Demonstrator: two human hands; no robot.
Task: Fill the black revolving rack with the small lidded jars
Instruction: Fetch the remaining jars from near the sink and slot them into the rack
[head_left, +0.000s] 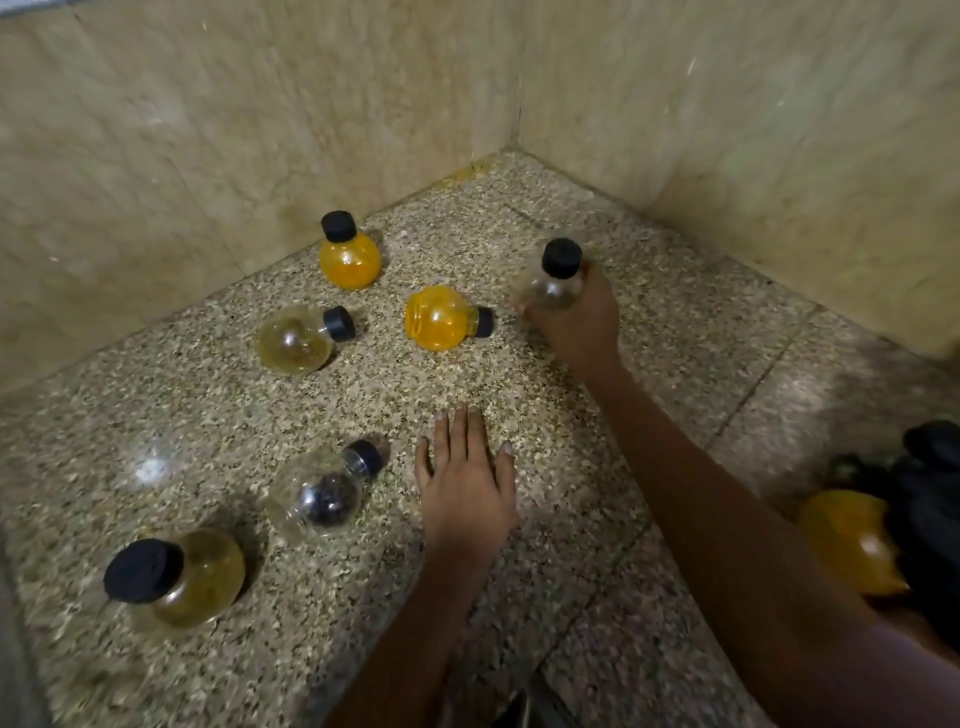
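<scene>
Speckled granite counter (467, 374) runs into a corner formed by two beige marble walls (208, 130).

R hand (574, 317) grips a clear jar (550, 286) w/ black lid, held upright near the corner; fingers curl round its bulb. Contents of this jar: cannot tell, looks near empty.

L hand (465, 478) lies flat on the counter, palm down, fingers straight and slightly spread, holding nothing. It sits just beside the dark-fill jar (322, 499).

Jars on the counter, all round-bodied w/ black lids:
- Orange jar, upright (348, 257), nearest the left wall.
- Orange jar, on its side (441, 318), lid pointing right, just beside the R hand.
- Pale yellow jar (298, 338), on its side, lid pointing right.
- Dark-fill jar: clear body, dark contents, on its side, lid pointing up-right.
- Amber jar (182, 577), front left, tilted w/ lid toward the camera.

The jars are well apart from each other; none touch.

Rack (930, 499): black mass at the right edge, blurred and partly cut off. An orange jar at the rack (847, 545) shows against it, below the R forearm; whether it is seated in a slot cannot be told.
</scene>
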